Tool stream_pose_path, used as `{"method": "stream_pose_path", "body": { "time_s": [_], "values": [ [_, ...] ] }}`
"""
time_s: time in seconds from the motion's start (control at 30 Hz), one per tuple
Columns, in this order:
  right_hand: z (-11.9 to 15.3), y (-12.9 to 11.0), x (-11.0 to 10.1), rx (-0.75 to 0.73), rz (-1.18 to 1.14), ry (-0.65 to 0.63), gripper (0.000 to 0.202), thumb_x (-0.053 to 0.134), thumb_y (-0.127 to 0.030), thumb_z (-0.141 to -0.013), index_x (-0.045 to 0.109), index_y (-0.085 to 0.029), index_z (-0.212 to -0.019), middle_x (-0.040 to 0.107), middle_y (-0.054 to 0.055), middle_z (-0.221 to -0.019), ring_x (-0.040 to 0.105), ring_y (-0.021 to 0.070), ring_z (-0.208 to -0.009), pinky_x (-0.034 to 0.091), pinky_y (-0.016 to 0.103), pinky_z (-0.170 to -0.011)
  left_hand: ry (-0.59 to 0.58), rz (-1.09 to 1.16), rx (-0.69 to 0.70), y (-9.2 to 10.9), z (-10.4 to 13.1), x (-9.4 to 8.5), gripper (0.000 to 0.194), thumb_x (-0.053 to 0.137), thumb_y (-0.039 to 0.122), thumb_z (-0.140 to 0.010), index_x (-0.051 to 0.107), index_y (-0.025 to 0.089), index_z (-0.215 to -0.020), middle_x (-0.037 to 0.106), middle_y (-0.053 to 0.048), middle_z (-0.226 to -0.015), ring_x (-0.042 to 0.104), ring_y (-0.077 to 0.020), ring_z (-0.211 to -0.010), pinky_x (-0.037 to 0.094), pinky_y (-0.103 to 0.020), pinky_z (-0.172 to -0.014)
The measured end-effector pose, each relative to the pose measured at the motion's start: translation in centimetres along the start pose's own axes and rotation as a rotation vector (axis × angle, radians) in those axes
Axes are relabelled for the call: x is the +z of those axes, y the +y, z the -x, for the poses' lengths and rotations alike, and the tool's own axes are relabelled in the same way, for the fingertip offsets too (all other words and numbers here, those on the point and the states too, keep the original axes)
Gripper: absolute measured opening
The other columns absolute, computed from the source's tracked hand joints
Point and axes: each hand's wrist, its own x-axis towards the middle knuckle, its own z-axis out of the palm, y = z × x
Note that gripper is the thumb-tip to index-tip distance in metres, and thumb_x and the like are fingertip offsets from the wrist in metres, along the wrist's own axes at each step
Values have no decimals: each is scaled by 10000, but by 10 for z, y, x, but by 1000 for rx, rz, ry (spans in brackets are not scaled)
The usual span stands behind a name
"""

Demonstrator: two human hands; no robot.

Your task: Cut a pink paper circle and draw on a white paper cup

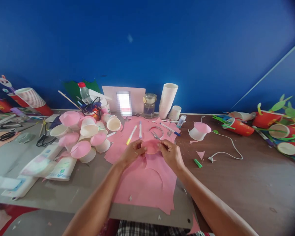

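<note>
Left hand and right hand pinch pink disc at opposite edges, fingers closed, above pink sheet. Several cups at left already topped pink, one cup at right too. Far stack untopped.

Brown tabletop: the widest passage lies along the near edge, to the right of the right hand; farther back, a white cable and a pink-topped cup interrupt it, and red cups crowd the far right. Grey tabletop: a lane opens at the near edge between the left forearm and a white packet; clustered paper cups bar its upper end, while a cup stack and glass jar obstruct the far edge
</note>
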Motion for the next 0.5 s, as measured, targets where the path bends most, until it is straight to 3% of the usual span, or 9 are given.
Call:
{"method": "stream_pose_path", "body": {
  "time_s": [0.27,0.5],
  "values": [
    [-2,3,3,121,-128,-46,281,533,-413,-776,573,-177,-629,429,-48,-442,404,103,-410,314,224,-425,58,53,5,-5,-3,2,295,758,353,-641,577,156,-767,542,50,-615,489,-67,-513,364,-195,-523],
    [-2,8,9,202,-325,-90,302,592,-462,-743,573,-171,-662,427,-66,-401,385,86,-362,311,214,-388,99,107,1,-8,-3,6,294,759,348,-645,579,155,-778,536,47,-597,491,-69,-493,372,-199,-507]
  ]
}}
